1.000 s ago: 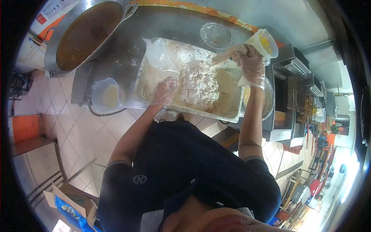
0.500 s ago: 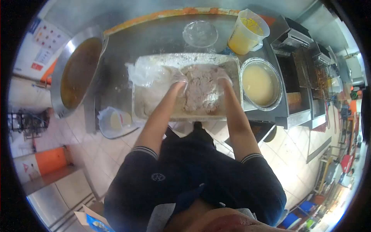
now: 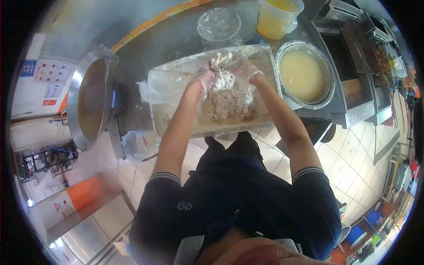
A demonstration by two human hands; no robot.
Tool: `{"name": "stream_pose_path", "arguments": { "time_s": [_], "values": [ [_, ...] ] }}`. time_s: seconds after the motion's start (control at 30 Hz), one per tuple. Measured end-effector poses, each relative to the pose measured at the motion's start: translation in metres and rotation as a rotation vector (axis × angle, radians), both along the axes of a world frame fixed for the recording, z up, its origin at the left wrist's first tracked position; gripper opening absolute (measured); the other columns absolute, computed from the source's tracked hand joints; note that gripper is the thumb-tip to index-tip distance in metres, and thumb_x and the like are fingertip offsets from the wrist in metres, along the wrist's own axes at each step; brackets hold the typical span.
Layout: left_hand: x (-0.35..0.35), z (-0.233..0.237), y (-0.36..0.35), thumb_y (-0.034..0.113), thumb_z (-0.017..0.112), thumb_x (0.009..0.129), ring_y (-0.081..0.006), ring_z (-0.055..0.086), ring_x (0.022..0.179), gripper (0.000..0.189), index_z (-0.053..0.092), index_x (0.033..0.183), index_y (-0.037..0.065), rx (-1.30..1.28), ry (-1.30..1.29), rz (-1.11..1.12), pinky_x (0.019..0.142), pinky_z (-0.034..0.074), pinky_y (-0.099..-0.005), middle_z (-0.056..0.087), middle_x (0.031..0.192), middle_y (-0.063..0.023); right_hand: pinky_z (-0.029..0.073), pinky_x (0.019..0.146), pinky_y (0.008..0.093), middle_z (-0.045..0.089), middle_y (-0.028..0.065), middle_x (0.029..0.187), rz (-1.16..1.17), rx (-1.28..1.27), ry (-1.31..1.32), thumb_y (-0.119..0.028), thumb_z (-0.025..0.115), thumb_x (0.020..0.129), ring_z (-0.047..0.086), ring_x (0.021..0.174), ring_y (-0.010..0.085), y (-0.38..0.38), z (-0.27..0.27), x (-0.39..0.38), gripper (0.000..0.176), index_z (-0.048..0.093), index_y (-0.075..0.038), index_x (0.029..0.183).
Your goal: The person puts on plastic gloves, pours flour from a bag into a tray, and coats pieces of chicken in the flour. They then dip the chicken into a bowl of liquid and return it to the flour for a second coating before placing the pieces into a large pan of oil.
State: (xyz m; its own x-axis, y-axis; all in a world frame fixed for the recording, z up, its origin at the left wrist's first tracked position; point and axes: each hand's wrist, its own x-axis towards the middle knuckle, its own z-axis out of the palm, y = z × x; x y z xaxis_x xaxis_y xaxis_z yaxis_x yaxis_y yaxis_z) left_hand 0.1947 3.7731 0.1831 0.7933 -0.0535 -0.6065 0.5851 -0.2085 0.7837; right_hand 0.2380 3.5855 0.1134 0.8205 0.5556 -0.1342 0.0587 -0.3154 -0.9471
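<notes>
Both my hands wear clear plastic gloves and work inside a large rectangular tub (image 3: 194, 129) dusted with flour. My left hand (image 3: 206, 80) and my right hand (image 3: 245, 70) are curled in from either side around a raised clump of floured meat pieces (image 3: 224, 79). More coated pieces lie heaped in the tub, just below my hands. The exact kind of meat cannot be made out, and the clump and gloves partly hide my fingertips. A crumpled clear plastic bag (image 3: 165, 86) rests in the tub's left part, beside my left hand.
Right of the tub stands a round metal bowl of pale liquid (image 3: 302, 75). A jug with yellow contents (image 3: 273, 22) and a clear round dish (image 3: 218, 24) are behind. Fryers (image 3: 349, 84) stand far right, a wide pan of brown liquid (image 3: 90, 101) left. A plastic jug (image 3: 137, 145) sits front left.
My hands have moved inward and towards the tub's far side, closing on pieces from the heap and raising a clump. The camera view has tilted and shifted.
</notes>
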Motion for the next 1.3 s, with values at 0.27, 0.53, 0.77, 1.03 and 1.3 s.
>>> {"name": "stream_pose_path", "arguments": {
  "time_s": [0.27,0.53,0.77,1.03,1.3],
  "values": [
    [-0.045,0.014,0.022,-0.009,0.041,0.072,-0.0196,0.051,0.105,0.068,0.036,0.138,0.009,-0.244,0.058,0.100,0.075,0.046,-0.0262,0.044,0.131,-0.0131,0.038,0.100,0.0322,0.058,0.0138,0.122,-0.175,-0.171,-0.158,-0.028,0.070,0.076,0.055,0.110,0.0211,-0.013,0.102,-0.054,0.055,0.053,-0.010,0.124],
    [-0.069,-0.051,0.023,0.017,0.065,0.078,-0.0270,0.049,0.117,0.066,0.036,0.134,0.000,0.198,-0.084,-0.148,0.092,0.044,-0.0374,0.047,0.129,-0.0180,0.038,0.100,0.0327,0.052,0.0159,0.128,0.088,-0.638,-0.252,-0.041,0.073,0.067,0.050,0.117,0.0293,-0.027,0.046,-0.047,0.070,0.052,-0.010,0.126],
    [-0.041,-0.066,0.023,0.025,0.075,0.069,-0.0263,0.054,0.105,0.075,0.041,0.130,-0.001,0.303,-0.111,-0.444,0.085,0.047,-0.0366,0.055,0.119,-0.0167,0.044,0.092,0.0369,0.058,0.0180,0.117,0.194,-0.789,-0.182,-0.039,0.062,0.074,0.058,0.105,0.0266,0.025,0.007,-0.044,0.059,0.054,-0.009,0.124],
    [-0.045,-0.056,0.051,0.021,0.071,0.078,-0.0239,0.051,0.113,0.074,0.031,0.139,0.004,0.045,0.086,-0.062,0.078,0.054,-0.0381,0.045,0.132,-0.0115,0.048,0.077,0.0332,0.067,0.0137,0.097,-0.135,-0.368,-0.140,-0.015,0.059,0.080,0.062,0.083,0.0224,-0.018,0.049,-0.035,0.040,0.057,-0.004,0.118],
    [-0.051,-0.009,0.037,0.008,0.063,0.081,-0.0238,0.050,0.115,0.074,0.020,0.142,0.005,-0.135,-0.190,0.101,0.080,0.054,-0.0396,0.035,0.139,-0.0105,0.047,0.081,0.0342,0.066,0.0157,0.101,-0.182,-0.170,-0.180,-0.014,0.063,0.077,0.062,0.088,0.0249,-0.008,0.098,-0.057,0.039,0.059,-0.001,0.113]
  ]
}}
